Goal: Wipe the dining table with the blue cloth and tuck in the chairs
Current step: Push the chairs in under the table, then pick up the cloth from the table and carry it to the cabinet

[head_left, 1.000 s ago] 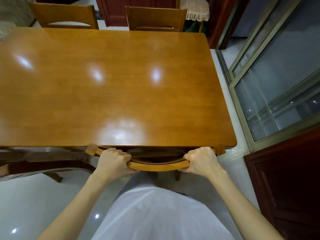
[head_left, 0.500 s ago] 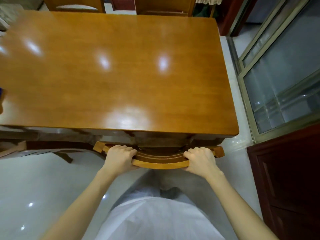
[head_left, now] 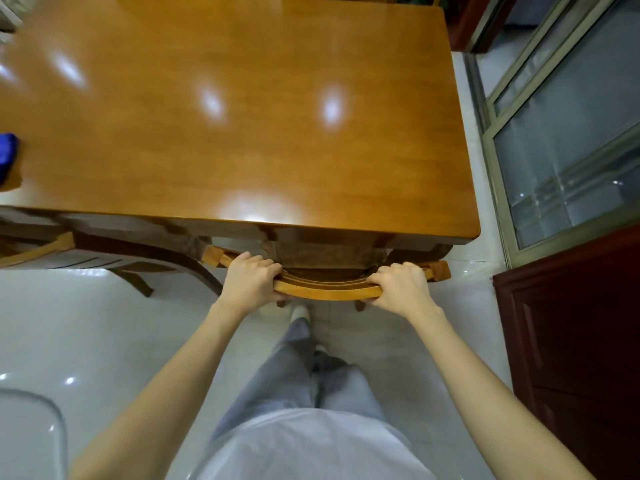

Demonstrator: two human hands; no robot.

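A glossy wooden dining table [head_left: 242, 133] fills the upper view. A wooden chair [head_left: 325, 289] stands at its near right end, its seat under the tabletop and its curved top rail just outside the edge. My left hand [head_left: 251, 280] grips the rail's left part and my right hand [head_left: 401, 287] grips its right part, fingers curled over the top. The blue cloth [head_left: 7, 157] lies on the table at the far left edge of the view, partly cut off.
A second wooden chair [head_left: 41, 251] sits at the table's near left side. A dark red cabinet [head_left: 575, 341] stands close on the right, below a glass sliding door [head_left: 571, 133]. A clear plastic chair back [head_left: 31, 434] shows at bottom left on the white tiled floor.
The view has tilted down and nearer the table. The chair's rail now shows further out from the table edge, both hands still gripping it. The blue cloth has come into view at left.
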